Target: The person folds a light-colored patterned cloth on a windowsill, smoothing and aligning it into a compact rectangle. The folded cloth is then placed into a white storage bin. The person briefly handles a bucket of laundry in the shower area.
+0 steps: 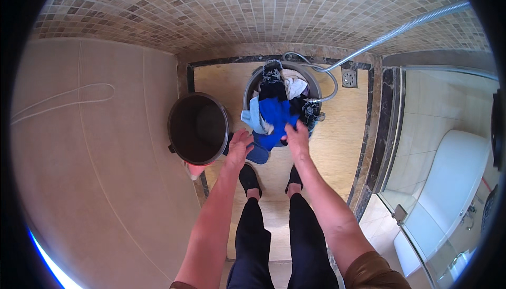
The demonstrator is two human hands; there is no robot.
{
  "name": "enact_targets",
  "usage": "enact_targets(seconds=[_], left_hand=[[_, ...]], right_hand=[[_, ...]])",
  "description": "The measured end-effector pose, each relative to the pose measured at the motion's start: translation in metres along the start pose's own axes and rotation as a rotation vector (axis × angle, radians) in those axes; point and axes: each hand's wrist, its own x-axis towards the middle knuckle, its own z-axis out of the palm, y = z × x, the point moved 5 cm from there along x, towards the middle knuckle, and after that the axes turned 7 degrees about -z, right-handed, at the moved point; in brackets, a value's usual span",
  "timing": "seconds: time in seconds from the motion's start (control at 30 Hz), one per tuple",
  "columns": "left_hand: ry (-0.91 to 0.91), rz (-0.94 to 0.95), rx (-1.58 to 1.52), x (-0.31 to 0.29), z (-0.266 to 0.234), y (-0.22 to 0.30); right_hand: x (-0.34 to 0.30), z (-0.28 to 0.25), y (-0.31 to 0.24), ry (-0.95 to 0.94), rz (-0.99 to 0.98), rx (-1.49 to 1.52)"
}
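A round grey tub [312, 76] stands on the floor in front of my feet, heaped with clothes. Bright blue cloth [275, 114] lies on top and hangs over the near rim. My right hand [298, 140] is closed on the blue cloth's near right edge, with the fingertips partly hidden. My left hand [240, 145] hovers to the left of it, fingers apart, holding nothing. Below and between the hands, darker blue fabric [257, 154] droops toward the floor. Also in the heap are a light blue cloth [253, 115], a white cloth [296, 87] and a black patterned garment [272, 80].
A dark bucket [200, 156] stands left of the tub, with a pink item [196, 169] beside it. A metal shower hose [390, 36] runs from the upper right into the tub. A floor drain [349, 78] sits at the back right; a glass panel [416, 236] stands to the right.
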Motion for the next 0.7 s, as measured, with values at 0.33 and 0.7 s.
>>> enact_targets(seconds=[0.33, 0.7], left_hand=[[-0.061, -0.005, -0.133, 0.044, 0.035, -0.002], [-0.019, 0.185, -0.003, -0.025, 0.09, 0.026]], right_hand=[[0.014, -0.008, -0.08, -0.002, -0.742, -0.694], [-0.027, 0.005, 0.012, -0.374, -0.723, -1.002]])
